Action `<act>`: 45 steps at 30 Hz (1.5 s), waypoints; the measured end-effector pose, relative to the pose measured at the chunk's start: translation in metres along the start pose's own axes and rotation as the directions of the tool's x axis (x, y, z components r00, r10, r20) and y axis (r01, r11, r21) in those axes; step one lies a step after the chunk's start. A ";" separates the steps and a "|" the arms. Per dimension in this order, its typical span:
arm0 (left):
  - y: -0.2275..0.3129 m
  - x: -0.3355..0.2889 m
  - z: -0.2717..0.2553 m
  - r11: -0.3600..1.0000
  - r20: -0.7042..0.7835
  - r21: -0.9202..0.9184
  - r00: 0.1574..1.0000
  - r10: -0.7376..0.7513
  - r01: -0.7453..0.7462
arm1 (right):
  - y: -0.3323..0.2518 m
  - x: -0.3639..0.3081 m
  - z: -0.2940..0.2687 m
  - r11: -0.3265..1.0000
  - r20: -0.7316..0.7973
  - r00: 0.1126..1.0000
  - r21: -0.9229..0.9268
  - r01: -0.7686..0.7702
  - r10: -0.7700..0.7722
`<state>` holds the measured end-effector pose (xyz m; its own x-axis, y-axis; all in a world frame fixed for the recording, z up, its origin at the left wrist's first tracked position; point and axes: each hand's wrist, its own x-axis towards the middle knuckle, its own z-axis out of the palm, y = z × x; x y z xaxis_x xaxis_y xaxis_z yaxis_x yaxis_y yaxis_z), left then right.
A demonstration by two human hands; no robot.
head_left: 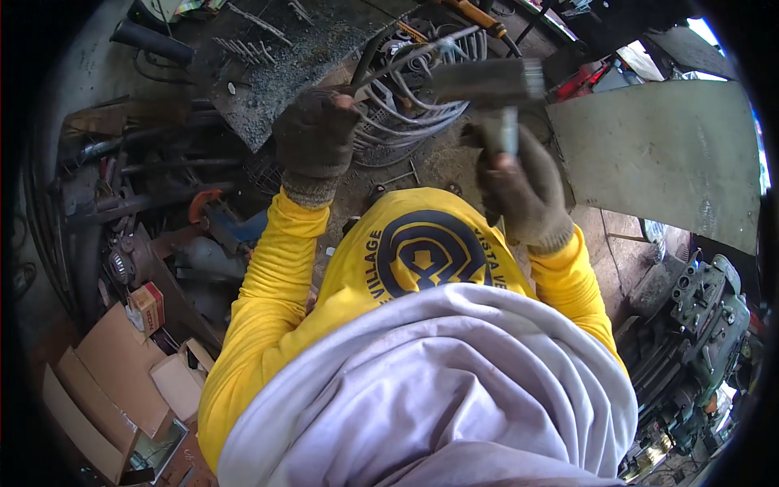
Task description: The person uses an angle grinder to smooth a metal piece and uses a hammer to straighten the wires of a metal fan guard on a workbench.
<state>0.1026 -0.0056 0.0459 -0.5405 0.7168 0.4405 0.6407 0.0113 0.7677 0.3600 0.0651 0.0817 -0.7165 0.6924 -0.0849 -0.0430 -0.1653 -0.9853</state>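
Both hands wear dark knit gloves. The right hand [519, 191] has its fingers wrapped tight around the handle of a heavy hammer [487, 81], whose blocky grey head is raised above the worktop [268, 89]. The left hand [315, 134] has its fingers closed on a thin metal rod [398, 65] that slants toward the hammer head, over a coil of grey cable [406, 114]. A flat grey metal sheet [657, 158] lies to the right.

Workshop surroundings: scrap metal, cable, cardboard, machinery.

A coil of grey cable [406, 97] lies ahead. A flat grey metal sheet [657, 158] sits to the right, with what appears to be an engine block [702, 304] below it. Flattened cardboard boxes [114, 381] and a small red carton [148, 307] lie lower left, near dark metal bars [146, 174].
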 end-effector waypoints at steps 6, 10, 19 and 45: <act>-0.002 0.003 -0.002 0.966 0.022 0.210 0.989 0.147 -0.148 | -0.024 0.003 0.008 0.976 -0.111 0.987 0.172 0.131 -0.113; -0.014 0.002 0.003 0.983 -0.057 0.141 0.990 0.129 -0.120 | -0.010 0.011 0.006 0.993 0.029 0.995 -0.074 -0.091 0.093; -0.003 0.010 -0.005 0.983 0.004 0.165 0.996 0.084 -0.084 | -0.023 0.006 0.014 0.967 -0.179 0.971 0.168 0.189 -0.159; -0.025 0.019 -0.011 0.893 0.042 0.298 0.939 0.340 -0.337 | -0.027 0.012 0.016 0.913 -0.114 0.993 0.407 0.021 0.028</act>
<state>0.0703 0.0007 0.0404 -0.2667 0.7067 0.6553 0.9169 -0.0233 0.3983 0.3416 0.0663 0.1099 -0.6337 0.7628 -0.1283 -0.3374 -0.4219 -0.8415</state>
